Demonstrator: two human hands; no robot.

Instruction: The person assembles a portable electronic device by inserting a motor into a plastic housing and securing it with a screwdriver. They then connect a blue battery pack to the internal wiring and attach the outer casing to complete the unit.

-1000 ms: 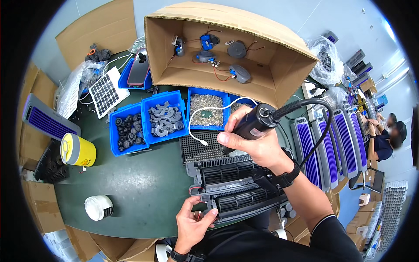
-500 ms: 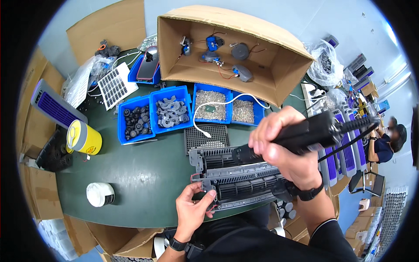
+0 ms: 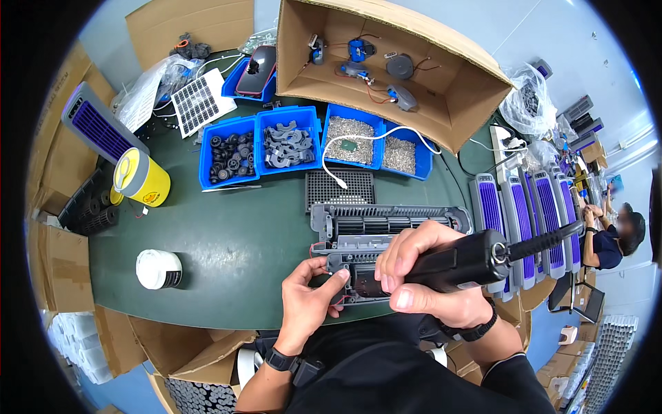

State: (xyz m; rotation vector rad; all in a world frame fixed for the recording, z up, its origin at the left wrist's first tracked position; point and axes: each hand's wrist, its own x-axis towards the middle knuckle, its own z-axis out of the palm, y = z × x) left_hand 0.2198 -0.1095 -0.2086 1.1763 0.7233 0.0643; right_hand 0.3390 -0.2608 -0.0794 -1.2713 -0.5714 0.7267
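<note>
R hand (image 3: 441,276) w/ black corded cylindrical power driver (image 3: 476,260) over long dark-grey plastic housing (image 3: 358,259)

R hand's fingers & thumb wrapped round driver, cord out its back end to R; front end over housing's L part, tip hidden, can't tell if touching. L hand (image 3: 309,297) partly closed, thumb on top, pinching housing's L end; thin red wires (image 3: 339,301) by fingertips. Housing lies nr the near edge of dark-green tabletop surface (image 3: 221,228). Parallel, just behind: second dark-grey plastic housing w/ ribbed black roller (image 3: 393,224). Behind that, black perforated rectangular tray (image 3: 339,193). Twd far edge, L to R: blue plastic bin w/ black round parts (image 3: 206,159), blue bin w/ grey curved clips (image 3: 286,115), 2 blue bins w/ small metal pieces (image 3: 355,112). White cable (image 3: 340,183) loops over those 2, tip over tray. Far edge: open brown cardboard box (image 3: 441,72), small wired grey-&-blue parts (image 3: 401,98) inside. Nr L edge: round yellow-&-grey cup (image 3: 148,181); white round tub w/ dark label (image 3: 155,269) twd near-L corner. R edge: row of grey units w/ purple grilles (image 3: 548,214).
</note>
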